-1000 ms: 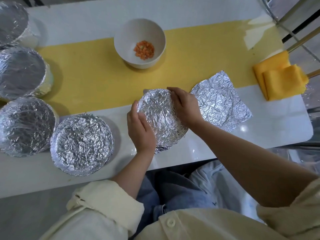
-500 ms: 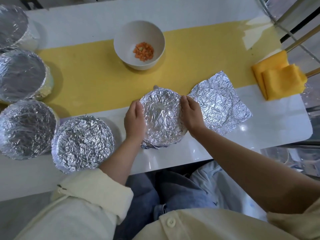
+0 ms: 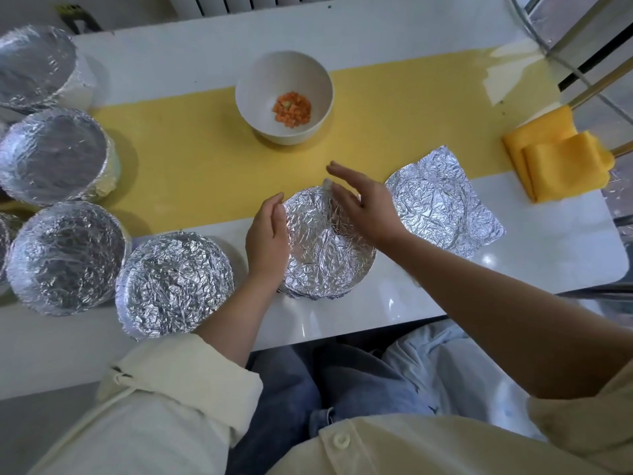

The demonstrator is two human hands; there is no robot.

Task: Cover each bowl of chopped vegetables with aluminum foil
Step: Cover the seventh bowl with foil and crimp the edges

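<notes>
A foil-covered bowl point(image 3: 322, 248) stands at the table's near edge, between my hands. My left hand point(image 3: 269, 236) rests with relaxed fingers against its left rim. My right hand point(image 3: 363, 207) hovers over its far right rim, fingers straight, holding nothing. A loose crumpled foil sheet point(image 3: 442, 200) lies flat just to the right. Farther back, an uncovered white bowl point(image 3: 284, 97) holds diced carrot. Several foil-covered bowls sit at the left, the nearest one point(image 3: 174, 284) beside my left forearm.
A yellow runner point(image 3: 191, 159) crosses the white table point(image 3: 376, 32). A folded yellow cloth point(image 3: 558, 159) lies at the right edge. A metal rack point(image 3: 582, 36) stands at the far right. My lap is below the table's front edge.
Both hands have let go of the bowl's foil sides. The right hand lifted and reached forward over the far rim; the left hand loosened at the left rim.
</notes>
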